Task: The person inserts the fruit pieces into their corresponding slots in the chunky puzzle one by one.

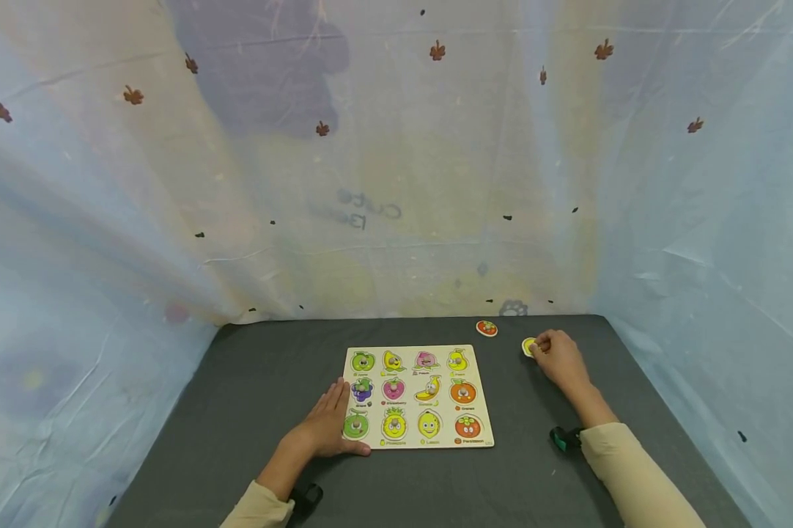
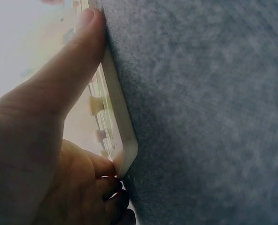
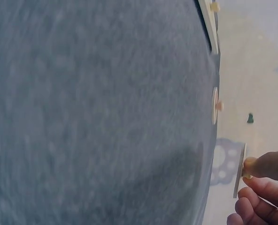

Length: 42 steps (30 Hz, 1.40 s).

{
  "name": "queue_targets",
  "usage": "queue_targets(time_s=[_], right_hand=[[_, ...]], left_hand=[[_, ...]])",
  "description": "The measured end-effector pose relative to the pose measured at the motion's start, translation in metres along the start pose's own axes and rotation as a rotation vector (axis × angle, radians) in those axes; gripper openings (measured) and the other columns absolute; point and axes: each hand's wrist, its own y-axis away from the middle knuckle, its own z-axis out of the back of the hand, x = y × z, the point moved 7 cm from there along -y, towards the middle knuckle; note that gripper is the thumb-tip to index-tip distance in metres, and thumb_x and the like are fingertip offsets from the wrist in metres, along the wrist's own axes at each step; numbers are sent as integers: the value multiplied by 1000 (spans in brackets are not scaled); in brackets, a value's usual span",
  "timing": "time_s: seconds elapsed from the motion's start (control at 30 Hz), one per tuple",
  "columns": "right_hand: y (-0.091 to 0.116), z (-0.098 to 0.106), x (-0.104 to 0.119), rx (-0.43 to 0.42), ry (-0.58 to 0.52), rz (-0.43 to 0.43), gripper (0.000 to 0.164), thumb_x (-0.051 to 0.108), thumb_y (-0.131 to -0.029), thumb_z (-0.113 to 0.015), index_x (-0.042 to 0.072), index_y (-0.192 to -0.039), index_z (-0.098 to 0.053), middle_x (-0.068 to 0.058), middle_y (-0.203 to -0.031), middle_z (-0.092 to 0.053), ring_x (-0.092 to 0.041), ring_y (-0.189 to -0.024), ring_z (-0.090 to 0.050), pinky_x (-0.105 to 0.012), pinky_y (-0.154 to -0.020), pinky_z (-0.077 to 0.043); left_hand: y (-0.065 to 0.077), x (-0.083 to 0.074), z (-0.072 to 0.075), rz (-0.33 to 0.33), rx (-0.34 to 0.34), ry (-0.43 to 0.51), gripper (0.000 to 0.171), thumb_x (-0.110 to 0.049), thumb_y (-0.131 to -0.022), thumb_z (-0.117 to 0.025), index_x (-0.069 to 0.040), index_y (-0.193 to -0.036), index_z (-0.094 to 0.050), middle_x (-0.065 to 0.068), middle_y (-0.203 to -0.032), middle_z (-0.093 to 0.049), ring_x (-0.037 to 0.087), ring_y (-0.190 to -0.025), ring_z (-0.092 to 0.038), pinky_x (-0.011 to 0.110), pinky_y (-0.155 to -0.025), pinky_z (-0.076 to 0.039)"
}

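Observation:
A pale wooden fruit puzzle board (image 1: pixel 445 440) lies on the dark table, with rows of fruit pictures, several bearing knobs. My left hand (image 1: pixel 324 422) rests along its left side, fingers fairly straight at the edge and thumb (image 2: pixel 80 51) along the near edge. To the board's right, my right hand (image 1: pixel 561 359) pinches the knob of a small yellow puzzle piece (image 1: pixel 527 347). In the right wrist view that thin piece (image 3: pixel 239 173) stands off the table, seen edge-on. Its picture is partly covered by the fingers in the head view.
A round red-orange puzzle piece (image 1: pixel 486 328) with a knob lies beyond the board's far right corner. The dark cloth-covered table (image 1: pixel 264 389) meets pale patterned curtains (image 1: pixel 396 183) at the back and sides. Each wrist wears a dark strap.

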Motion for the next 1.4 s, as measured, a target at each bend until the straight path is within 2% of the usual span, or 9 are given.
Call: queue_targets(time_s=[0.17, 0.9, 1.13, 1.4], right_hand=[[3, -4, 12, 12, -6, 7, 21, 13, -104, -69, -8, -110, -69, -23, -104, -64, -37, -93, -67, -54, -81, -58], [20, -23, 61, 30, -19, 140, 15, 14, -101, -77, 1, -106, -71, -11, -98, -64, -25, -86, -66, -48, -79, -59], [30, -29, 74, 47, -21, 158, 15, 14, -100, -77, 2, -106, -72, -9, -97, -63, -23, -85, -65, -47, -78, -59], [38, -37, 87, 68, -30, 187, 14, 17, -101, -78, 5, -106, -72, -5, -96, -62, -20, -85, -62, -42, -76, -57]], left_hand=[[0, -1, 1, -1, 0, 2, 139, -60, -77, -93, 8, -169, -14, 28, -177, -8, 44, -164, -11, 57, -132, -18], [4, -5, 4, -10, 10, 36, 138, -56, -77, -95, 10, -168, -14, 29, -177, -8, 46, -164, -10, 59, -132, -16], [1, 0, 0, -25, 1, 56, 143, -65, -74, -93, 9, -168, -13, 29, -177, -7, 45, -164, -8, 60, -132, -13], [4, -5, 4, -12, 8, 45, 139, -58, -76, -94, 9, -168, -14, 29, -177, -8, 45, -164, -10, 59, -133, -14]])
